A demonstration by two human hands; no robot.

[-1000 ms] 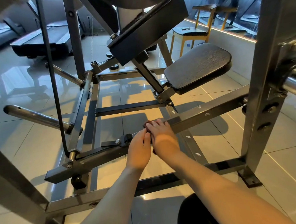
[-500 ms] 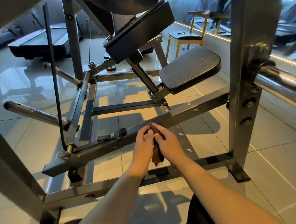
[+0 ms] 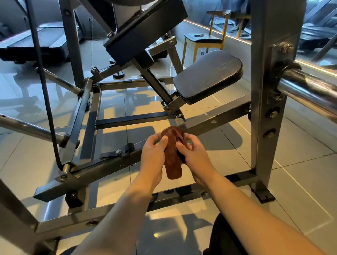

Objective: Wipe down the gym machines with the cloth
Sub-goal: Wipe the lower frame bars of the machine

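Observation:
A brown cloth [image 3: 172, 152] is bunched lengthwise between both hands, just in front of the slanted grey bar [image 3: 218, 118] of the gym machine. My left hand [image 3: 152, 156] grips the cloth's left side with curled fingers. My right hand [image 3: 193, 155] pinches its right side, and the lower end of the cloth hangs free below them. The machine's black padded seat [image 3: 208, 75] stands behind the bar, with a black angled pad [image 3: 143, 28] higher up.
A thick grey upright post [image 3: 269, 81] with a chrome bar [image 3: 315, 94] stands at the right. A black cable [image 3: 42, 85] runs down at the left beside a chrome peg [image 3: 23, 126]. A wooden chair [image 3: 205, 38] and a treadmill [image 3: 32, 43] stand behind. The floor is glossy tile.
Both hands lifted the cloth off the slanted bar and drew slightly back. The cloth, pressed flat under the right hand before, is now bunched up and held between both hands.

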